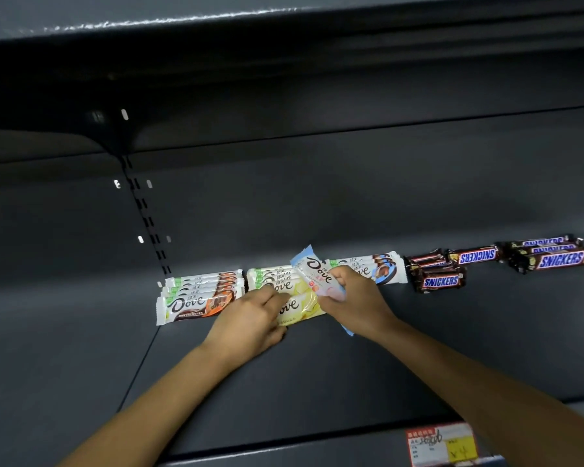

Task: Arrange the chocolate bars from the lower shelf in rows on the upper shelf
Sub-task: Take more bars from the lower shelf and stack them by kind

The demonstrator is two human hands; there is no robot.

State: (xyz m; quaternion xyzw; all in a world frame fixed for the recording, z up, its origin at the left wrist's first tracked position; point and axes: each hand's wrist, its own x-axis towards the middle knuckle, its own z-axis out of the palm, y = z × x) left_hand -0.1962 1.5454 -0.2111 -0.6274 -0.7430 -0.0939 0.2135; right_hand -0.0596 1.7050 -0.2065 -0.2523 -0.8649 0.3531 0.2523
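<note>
Chocolate bars (201, 293) sit in rows on the upper shelf (317, 382), just ahead of both hands. Snickers pile (440, 281), off right of the hands, is loose and crooked; a knock would likely scatter it. Left hand (250, 318) curls onto the front yellow Dove bar (300, 306); a shove could skew its row. Right hand (354, 298) grips a tilted blue Dove bar (314, 267); the slick wrapper may slip, or the bar lands in the wrong row.
</note>
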